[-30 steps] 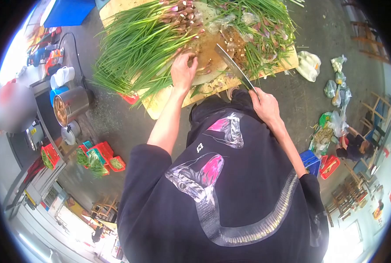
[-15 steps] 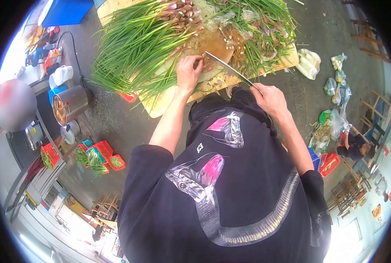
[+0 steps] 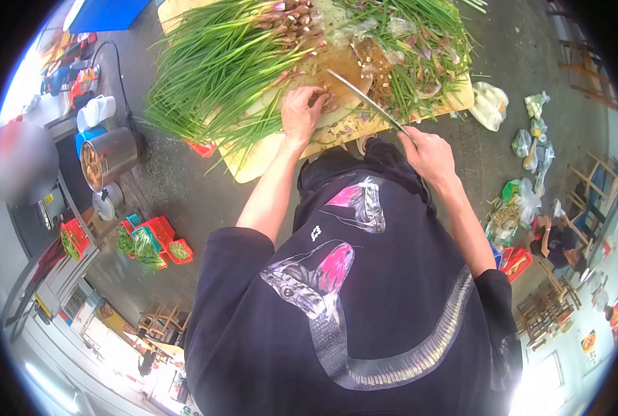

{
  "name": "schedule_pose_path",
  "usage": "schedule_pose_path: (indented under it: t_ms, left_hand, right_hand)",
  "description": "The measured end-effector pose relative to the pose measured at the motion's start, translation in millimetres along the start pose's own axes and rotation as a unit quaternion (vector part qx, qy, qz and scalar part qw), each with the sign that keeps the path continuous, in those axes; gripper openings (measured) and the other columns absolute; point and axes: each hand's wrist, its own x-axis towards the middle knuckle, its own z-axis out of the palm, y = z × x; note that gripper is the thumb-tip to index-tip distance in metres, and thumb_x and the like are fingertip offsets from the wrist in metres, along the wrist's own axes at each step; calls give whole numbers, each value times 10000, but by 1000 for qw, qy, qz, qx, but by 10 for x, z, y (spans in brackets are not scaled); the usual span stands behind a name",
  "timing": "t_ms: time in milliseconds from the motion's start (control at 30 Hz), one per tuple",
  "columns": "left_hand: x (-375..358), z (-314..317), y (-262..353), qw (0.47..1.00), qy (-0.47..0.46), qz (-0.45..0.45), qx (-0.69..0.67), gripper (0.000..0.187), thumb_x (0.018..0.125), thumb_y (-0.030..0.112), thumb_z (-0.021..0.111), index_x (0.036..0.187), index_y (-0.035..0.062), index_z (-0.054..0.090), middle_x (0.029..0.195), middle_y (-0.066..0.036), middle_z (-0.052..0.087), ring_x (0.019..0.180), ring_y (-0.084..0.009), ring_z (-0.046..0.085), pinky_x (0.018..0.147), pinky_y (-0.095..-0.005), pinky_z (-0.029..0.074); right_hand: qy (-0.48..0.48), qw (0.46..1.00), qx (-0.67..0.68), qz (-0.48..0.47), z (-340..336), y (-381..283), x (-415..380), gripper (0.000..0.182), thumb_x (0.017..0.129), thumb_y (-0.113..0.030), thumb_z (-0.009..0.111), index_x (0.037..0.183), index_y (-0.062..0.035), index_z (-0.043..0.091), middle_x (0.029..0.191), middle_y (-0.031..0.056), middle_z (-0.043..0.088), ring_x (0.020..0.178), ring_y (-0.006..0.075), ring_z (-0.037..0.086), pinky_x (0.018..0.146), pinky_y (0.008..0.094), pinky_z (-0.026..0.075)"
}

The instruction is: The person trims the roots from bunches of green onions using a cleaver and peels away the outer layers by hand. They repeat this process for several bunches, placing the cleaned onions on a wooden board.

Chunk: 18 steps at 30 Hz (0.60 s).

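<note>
My right hand (image 3: 428, 157) is wrapped round the handle of a knife (image 3: 370, 101), whose long blade slants up and left over the board. Opposite it, my left hand (image 3: 302, 115) has its fingers curled over some spring onions (image 3: 257, 132). Their green tops trail out to the left, and a few reddish bulbs show by the fingertips. The blade is apart from these fingers. Beyond my left hand lies a big heap of spring onions (image 3: 212, 73) with purplish-red bulbs. Trimmed leaves and peelings (image 3: 427, 59) cover the board's right side.
Everything lies on a pale wooden board (image 3: 250, 165). A white bag (image 3: 489, 106) and several plastic bags (image 3: 524, 142) are on the floor to the right. On the left stand a large metal pot (image 3: 115, 161) and red crates (image 3: 162, 232) of greens. Another person (image 3: 562, 243) is at far right.
The knife and my right hand have shifted slightly, with the blade tip a little higher and farther from my left fingers. My left hand stays nearly in place.
</note>
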Motion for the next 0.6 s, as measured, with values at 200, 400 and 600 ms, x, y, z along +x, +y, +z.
schedule_pose_path:
  t_ms: [200, 400, 600]
  left_hand:
    - [10, 33, -26, 998, 13, 41, 42, 155, 839, 148, 846, 938, 88, 743, 948, -89, 737, 895, -334, 680, 804, -450, 509]
    - [20, 42, -6, 999, -4, 28, 24, 146, 831, 120, 834, 935, 80, 740, 897, -111, 703, 861, -354, 665, 779, -465, 528]
    - [26, -1, 71, 1000, -19, -7, 18, 102, 838, 107, 819, 904, 80, 746, 888, -107, 706, 864, -349, 667, 792, -461, 534]
  right_hand:
    - [6, 996, -17, -83, 69, 15, 154, 270, 1048, -319, 610, 1104, -94, 750, 858, 216, 756, 786, 437, 737, 710, 530, 593]
    - [5, 992, -59, -113, 12, 45, 238, 227, 1044, -307, 620, 1080, -106, 717, 805, 205, 741, 756, 415, 737, 657, 524, 585]
    - [-16, 989, -97, -111, -51, 39, 280, 205, 1037, -289, 632, 1054, -96, 697, 759, 185, 724, 748, 396, 741, 650, 516, 583]
